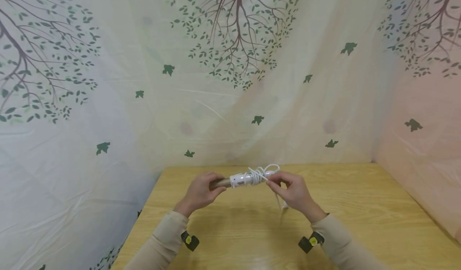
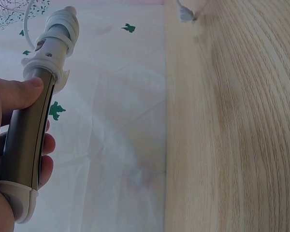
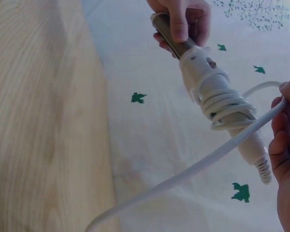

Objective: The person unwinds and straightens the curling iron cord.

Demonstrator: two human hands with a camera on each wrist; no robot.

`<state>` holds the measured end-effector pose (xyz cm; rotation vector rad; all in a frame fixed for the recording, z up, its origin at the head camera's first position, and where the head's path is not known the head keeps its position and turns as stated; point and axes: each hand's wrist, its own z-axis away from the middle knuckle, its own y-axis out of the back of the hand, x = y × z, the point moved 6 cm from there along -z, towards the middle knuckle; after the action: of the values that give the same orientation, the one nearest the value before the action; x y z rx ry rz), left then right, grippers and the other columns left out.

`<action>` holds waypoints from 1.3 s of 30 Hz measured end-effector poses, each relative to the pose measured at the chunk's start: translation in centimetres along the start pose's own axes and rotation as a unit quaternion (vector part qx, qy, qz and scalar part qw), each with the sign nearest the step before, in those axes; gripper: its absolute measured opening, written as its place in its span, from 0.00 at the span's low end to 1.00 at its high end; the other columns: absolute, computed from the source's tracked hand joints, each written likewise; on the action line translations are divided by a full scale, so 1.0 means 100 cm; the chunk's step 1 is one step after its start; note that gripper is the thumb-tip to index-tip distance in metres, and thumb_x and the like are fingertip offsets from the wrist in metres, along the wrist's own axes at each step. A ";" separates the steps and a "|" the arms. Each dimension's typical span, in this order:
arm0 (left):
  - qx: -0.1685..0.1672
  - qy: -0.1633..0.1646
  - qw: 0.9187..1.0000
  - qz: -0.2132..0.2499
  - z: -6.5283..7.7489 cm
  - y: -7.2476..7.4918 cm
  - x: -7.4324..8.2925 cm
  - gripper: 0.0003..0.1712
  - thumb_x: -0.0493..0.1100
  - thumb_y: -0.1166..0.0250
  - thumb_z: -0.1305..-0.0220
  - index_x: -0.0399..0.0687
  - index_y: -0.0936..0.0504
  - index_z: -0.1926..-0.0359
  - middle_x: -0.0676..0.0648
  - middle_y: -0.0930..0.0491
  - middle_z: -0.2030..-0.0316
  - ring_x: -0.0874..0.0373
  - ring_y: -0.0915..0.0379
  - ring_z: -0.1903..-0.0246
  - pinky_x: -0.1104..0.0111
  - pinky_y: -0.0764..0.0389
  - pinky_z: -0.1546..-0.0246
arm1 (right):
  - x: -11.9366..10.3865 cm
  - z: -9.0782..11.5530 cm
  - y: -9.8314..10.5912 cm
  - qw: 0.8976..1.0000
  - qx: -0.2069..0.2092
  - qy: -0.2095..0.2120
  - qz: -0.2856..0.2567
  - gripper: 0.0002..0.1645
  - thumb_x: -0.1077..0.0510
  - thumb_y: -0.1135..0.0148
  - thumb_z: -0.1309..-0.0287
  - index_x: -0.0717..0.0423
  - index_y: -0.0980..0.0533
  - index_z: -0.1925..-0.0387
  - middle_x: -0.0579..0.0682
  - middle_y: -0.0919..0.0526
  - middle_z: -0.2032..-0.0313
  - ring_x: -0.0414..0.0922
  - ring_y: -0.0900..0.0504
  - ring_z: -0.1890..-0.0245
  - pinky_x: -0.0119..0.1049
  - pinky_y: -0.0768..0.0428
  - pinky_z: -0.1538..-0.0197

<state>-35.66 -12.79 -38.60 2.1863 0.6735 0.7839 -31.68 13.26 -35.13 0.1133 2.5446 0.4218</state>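
Note:
My left hand [image 1: 201, 193] grips the bronze barrel of a curling iron [image 1: 237, 180], its thumb lying along the barrel. The iron is held above the table, its white handle pointing right. Several turns of white cord [image 3: 227, 107] are wound round the handle. Between thumb and fingers, my right hand [image 1: 294, 190] pinches a length of this cord beside the handle's end. A small loop of cord stands up above the handle. From the right hand the loose cord hangs down to a pale plug [image 2: 185, 13] close to the tabletop.
A wood-grain table [image 1: 230, 238] lies beneath both hands. Behind it and at the sides hang pale cloth sheets [image 1: 223, 113] printed with trees and green leaves. Dark wrist cameras [image 1: 191, 241] are strapped over the beige sleeves.

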 end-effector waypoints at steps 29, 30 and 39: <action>-0.002 -0.017 1.000 0.017 0.003 -0.004 0.004 0.15 0.43 0.26 0.45 0.50 0.16 0.56 0.54 0.17 0.63 0.65 0.25 0.68 0.70 0.24 0.66 | 0.011 -0.024 0.033 0.995 0.049 -0.047 0.077 0.06 0.77 0.35 0.49 0.68 0.19 0.70 0.58 0.17 0.74 0.35 0.24 0.76 0.25 0.26 0.73; -0.004 -0.017 1.000 0.017 0.003 -0.004 0.004 0.15 0.43 0.26 0.45 0.50 0.16 0.55 0.54 0.17 0.62 0.65 0.25 0.68 0.70 0.24 0.66 | 0.013 -0.024 0.034 0.994 0.051 -0.050 0.079 0.06 0.77 0.35 0.49 0.68 0.19 0.70 0.58 0.17 0.74 0.35 0.24 0.76 0.25 0.26 0.72; -0.015 -0.013 1.000 0.009 0.004 -0.004 0.006 0.15 0.45 0.27 0.43 0.50 0.16 0.55 0.53 0.17 0.62 0.65 0.25 0.68 0.71 0.24 0.66 | 0.029 -0.023 0.040 0.987 0.051 -0.104 0.110 0.02 0.73 0.35 0.45 0.70 0.19 0.68 0.59 0.16 0.72 0.37 0.22 0.73 0.24 0.24 0.68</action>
<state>-35.06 -12.32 -38.93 2.1750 0.6258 0.7688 -35.43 16.85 -33.48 0.4554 2.3547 0.3433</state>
